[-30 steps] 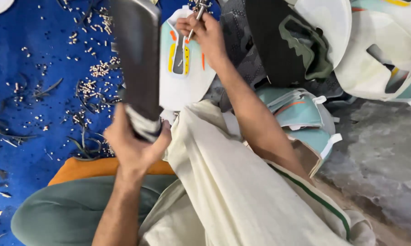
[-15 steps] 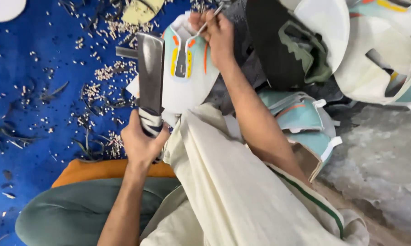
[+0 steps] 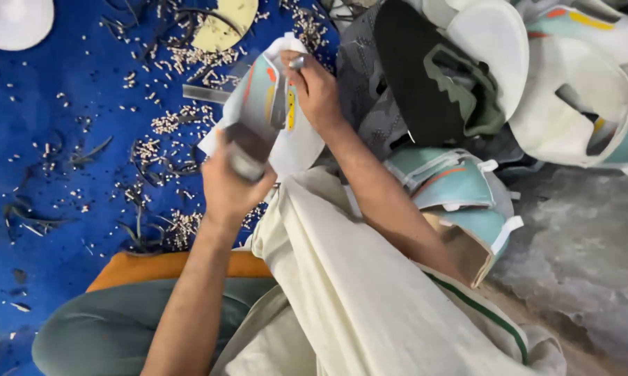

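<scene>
the left hand (image 3: 234, 184) is clamped around the handle of a dark tool (image 3: 248, 150), which is blurred, its head lying over the lower edge of a white shoe upper (image 3: 296, 143). the right hand (image 3: 317, 90) is closed, pinching a small metal piece (image 3: 296, 63) between fingertips and pressing on the upper near its top. the upper, white with pale teal, orange and yellow marks, sits between the two hands, above the person's knee in cream cloth (image 3: 356, 292), over the blue mat (image 3: 63, 153). the mat is strewn with small pale bits (image 3: 164, 124) and dark scraps (image 3: 28, 219). a yellow insole (image 3: 223, 24) lies beyond the upper. to the right, a heap of more uppers: a black and green one (image 3: 432, 76), a white one (image 3: 578, 104), and a teal one (image 3: 453, 188) just beside the right forearm. an orange cushion (image 3: 154, 268) lies under the left forearm.
</scene>
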